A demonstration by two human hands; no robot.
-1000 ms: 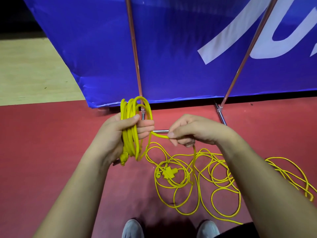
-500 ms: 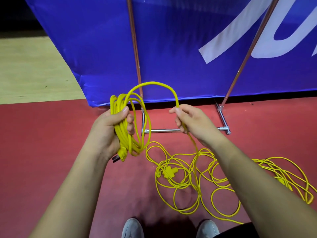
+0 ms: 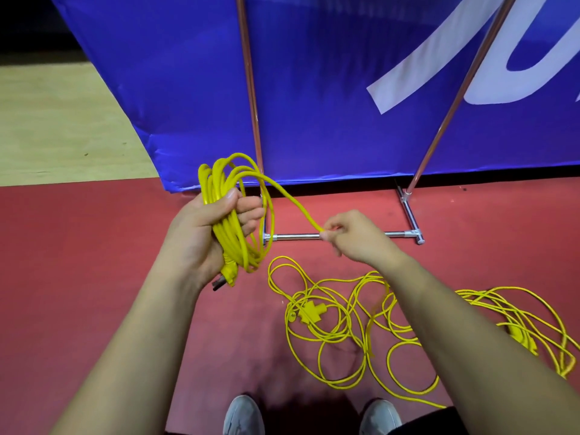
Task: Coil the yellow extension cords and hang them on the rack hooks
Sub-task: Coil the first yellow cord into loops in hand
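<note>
My left hand (image 3: 207, 227) grips a bundle of yellow cord loops (image 3: 233, 215), with the plug end hanging below my palm. From the bundle's top a single strand runs down to my right hand (image 3: 351, 237), which pinches it between thumb and fingers. Below that hand the cord drops into a loose tangle (image 3: 339, 328) on the red floor, with a yellow multi-outlet socket (image 3: 309, 313) lying in it. A second heap of yellow cord (image 3: 514, 328) lies at the right. The rack shows only as two slanted metal poles (image 3: 249, 89) and a floor bar (image 3: 298, 236); no hooks are in view.
A blue banner (image 3: 314, 89) hangs behind the poles and blocks the way forward. Wooden flooring (image 3: 56, 120) lies at the far left, beyond the red floor. My two grey shoes (image 3: 243, 416) stand at the bottom edge, close to the tangle.
My right hand laid the raised loop onto the bundle, then slid down the strand and right, away from my left hand. The bundle has one more loop.
</note>
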